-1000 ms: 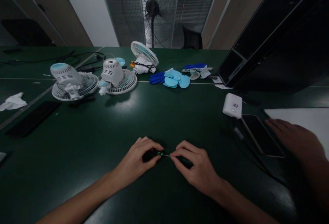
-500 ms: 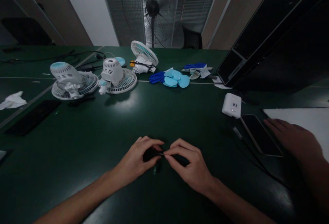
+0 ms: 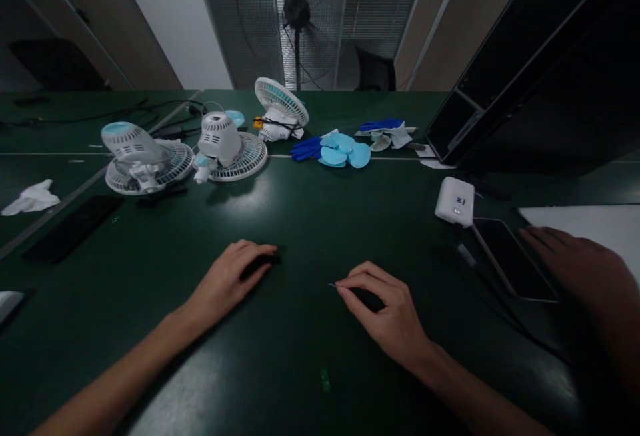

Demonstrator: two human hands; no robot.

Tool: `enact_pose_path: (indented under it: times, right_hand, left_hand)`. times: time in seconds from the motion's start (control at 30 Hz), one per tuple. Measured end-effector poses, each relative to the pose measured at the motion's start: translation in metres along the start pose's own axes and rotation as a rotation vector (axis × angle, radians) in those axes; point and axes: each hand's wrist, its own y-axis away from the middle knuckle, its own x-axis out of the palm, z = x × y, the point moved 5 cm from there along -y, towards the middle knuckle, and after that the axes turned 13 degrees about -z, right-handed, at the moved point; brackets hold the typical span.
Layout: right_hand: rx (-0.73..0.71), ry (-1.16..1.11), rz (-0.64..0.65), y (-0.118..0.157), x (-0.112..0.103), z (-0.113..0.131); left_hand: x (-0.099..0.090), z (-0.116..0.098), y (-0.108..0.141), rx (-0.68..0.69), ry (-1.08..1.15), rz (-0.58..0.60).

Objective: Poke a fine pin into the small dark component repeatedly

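My left hand [image 3: 231,279] rests on the dark green table with its fingers curled round a small black object [image 3: 273,259], mostly hidden in shadow. To its right, my right hand [image 3: 387,306] pinches a thin, short metal pin-like piece [image 3: 332,285] between thumb and forefinger. Its tip points left, with a gap between it and the left hand. A small translucent green piece [image 3: 325,380] lies on the table nearer to me, below the right hand, touched by neither hand.
White desk fans [image 3: 220,143] stand at the back left. Light-blue fan blades [image 3: 345,151] lie by blue gloves [image 3: 306,149]. On the right are a white power bank [image 3: 455,201], a phone [image 3: 515,259], a cable and another person's hand [image 3: 580,266]. A large black case [image 3: 540,69] stands behind.
My hands have come apart: the left moved left and away from me, the right slightly right with the metal piece. The green piece now lies nearer to me, out from beside the left hand.
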Motion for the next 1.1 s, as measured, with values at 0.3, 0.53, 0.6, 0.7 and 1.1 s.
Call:
enact_pose_path:
  times: [0.3,0.53,0.6,0.7,1.1]
  right_hand:
    - [-0.015,-0.014,-0.011,-0.001,-0.001,0.001]
    - [0.005,-0.026,-0.025,-0.001,-0.001,-0.001]
    - [-0.008,-0.029,-0.047,-0.001,-0.002,0.0]
    - [-0.018,-0.037,-0.058,-0.001,-0.003,0.001]
    - [0.017,-0.026,-0.004,0.0,-0.002,0.001]
  left_hand:
    - [-0.092,0.12,-0.008,-0.348,-0.414,-0.379]
    - [-0.01,-0.05,0.008,0.295,-0.018,0.046]
    - [0.021,-0.095,0.027,0.435,0.169,0.384]
    - [0.041,-0.123,0.04,0.447,0.252,0.48]
    - [0.005,-0.038,-0.001,0.14,0.015,0.195]
